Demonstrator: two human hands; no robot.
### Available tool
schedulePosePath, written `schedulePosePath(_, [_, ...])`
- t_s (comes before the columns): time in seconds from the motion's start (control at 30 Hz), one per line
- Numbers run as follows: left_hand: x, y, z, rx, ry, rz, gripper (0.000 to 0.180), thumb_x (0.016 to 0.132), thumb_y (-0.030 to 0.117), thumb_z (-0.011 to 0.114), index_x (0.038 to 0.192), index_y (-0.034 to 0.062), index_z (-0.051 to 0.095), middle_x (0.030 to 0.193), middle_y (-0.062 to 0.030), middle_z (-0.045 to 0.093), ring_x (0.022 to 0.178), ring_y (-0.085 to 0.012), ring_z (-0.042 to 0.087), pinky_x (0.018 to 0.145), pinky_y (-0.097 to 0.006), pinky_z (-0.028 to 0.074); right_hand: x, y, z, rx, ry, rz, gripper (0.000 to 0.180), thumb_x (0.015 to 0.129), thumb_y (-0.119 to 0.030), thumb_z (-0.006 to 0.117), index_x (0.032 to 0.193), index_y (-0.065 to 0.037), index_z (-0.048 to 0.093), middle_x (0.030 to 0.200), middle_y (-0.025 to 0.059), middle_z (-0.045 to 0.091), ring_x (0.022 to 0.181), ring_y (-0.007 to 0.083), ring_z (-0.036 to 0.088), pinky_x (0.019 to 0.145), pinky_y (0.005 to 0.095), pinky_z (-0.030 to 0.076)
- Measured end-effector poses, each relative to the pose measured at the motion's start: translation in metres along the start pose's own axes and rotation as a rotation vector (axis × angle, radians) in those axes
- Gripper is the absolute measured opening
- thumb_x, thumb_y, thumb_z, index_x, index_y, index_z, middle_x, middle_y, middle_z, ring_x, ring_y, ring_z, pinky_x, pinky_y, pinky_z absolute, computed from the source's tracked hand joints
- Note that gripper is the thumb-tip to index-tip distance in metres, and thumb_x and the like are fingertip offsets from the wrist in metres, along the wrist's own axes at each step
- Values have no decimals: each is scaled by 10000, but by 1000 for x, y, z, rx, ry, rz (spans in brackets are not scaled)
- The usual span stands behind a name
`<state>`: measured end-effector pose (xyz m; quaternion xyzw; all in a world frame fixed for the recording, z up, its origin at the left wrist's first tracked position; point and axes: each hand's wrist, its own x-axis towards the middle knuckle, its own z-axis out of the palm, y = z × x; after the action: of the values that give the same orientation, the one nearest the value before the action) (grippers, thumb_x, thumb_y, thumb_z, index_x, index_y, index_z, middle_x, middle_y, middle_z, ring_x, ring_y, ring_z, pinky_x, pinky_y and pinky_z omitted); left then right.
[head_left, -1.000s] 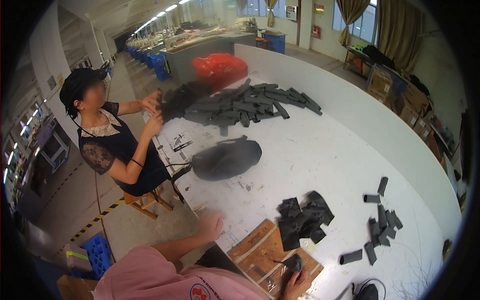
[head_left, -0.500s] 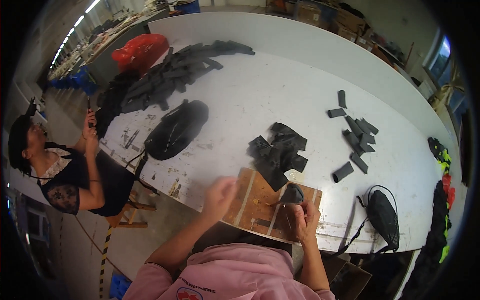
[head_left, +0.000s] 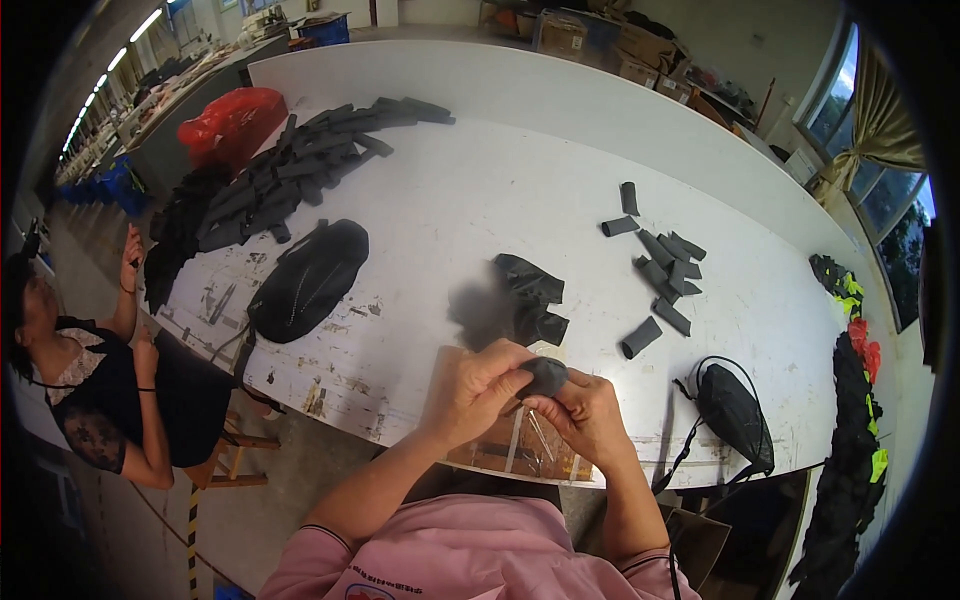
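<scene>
My left hand (head_left: pixel 480 392) and my right hand (head_left: pixel 594 420) meet over the brown wooden board (head_left: pixel 496 452) at the table's near edge. Between them they pinch a small dark grey rounded piece (head_left: pixel 545 377), which looks like soft material. Fingers of both hands cover part of it, and its exact kind cannot be made out. Just beyond my hands lie flat black pieces of material (head_left: pixel 530 282), partly blurred. Further right, several short dark grey tubes (head_left: pixel 655 277) are scattered on the white table (head_left: pixel 420 260).
A heap of dark grey tubes (head_left: pixel 285 175) and a red plastic bag (head_left: pixel 228 125) sit far left. Black bags lie at left (head_left: pixel 312 280) and right (head_left: pixel 735 415). A raised white panel (head_left: pixel 520 100) borders the far side. Another person (head_left: pixel 110 370) is at the left.
My left hand has come right to the dark grey piece and now grips it together with my right hand. The piece is raised from the board. The whole view has shifted.
</scene>
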<state>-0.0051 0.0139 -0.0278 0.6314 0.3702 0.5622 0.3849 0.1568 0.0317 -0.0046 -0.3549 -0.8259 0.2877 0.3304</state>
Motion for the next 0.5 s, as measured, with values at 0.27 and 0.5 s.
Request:
schedulePosePath(0.27, [-19,-11,9,-260,63,-201,125,813,38,510,915,-17,556,854,-39,560,790,-98,509,704,-231,421,-16,17,25,-147,46,-22,118,736,-103,612,695,-6,561,655,126,553,521,292,527,454,327,415])
schedulePosePath(0.5, [5,10,16,-193,-90,-170,98,756,47,577,837,-7,563,835,-49,564,787,-126,518,664,-257,434,-20,21,23,-18,89,-62,115,706,-105,606,669,-16,542,587,148,509,500,324,510,425,377,388])
